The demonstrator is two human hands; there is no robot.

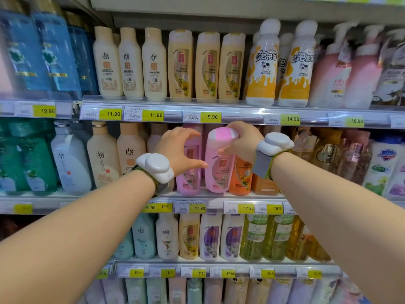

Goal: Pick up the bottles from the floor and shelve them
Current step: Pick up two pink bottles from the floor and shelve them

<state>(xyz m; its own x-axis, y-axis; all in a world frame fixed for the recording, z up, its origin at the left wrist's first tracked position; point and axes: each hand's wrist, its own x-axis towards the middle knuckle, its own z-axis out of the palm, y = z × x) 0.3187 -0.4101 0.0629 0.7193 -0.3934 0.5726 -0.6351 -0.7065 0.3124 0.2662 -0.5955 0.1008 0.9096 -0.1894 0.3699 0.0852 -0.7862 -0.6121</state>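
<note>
A pink bottle [217, 163] stands upright on the middle shelf [252, 195], between another pink bottle [190, 172] and an orange bottle [240, 178]. My right hand [243, 141] grips the cap and upper side of the middle pink bottle. My left hand [178, 150] hovers in front of the left pink bottle with fingers spread in a wide curve, holding nothing. Both wrists wear white devices on straps. The floor is out of view.
Shelves packed with bottles fill the view: cream and yellow ones on the upper shelf [171, 99], white and green ones to the left, purple and green ones on the lower shelf [219, 260]. Yellow price tags [210, 116] line each shelf edge.
</note>
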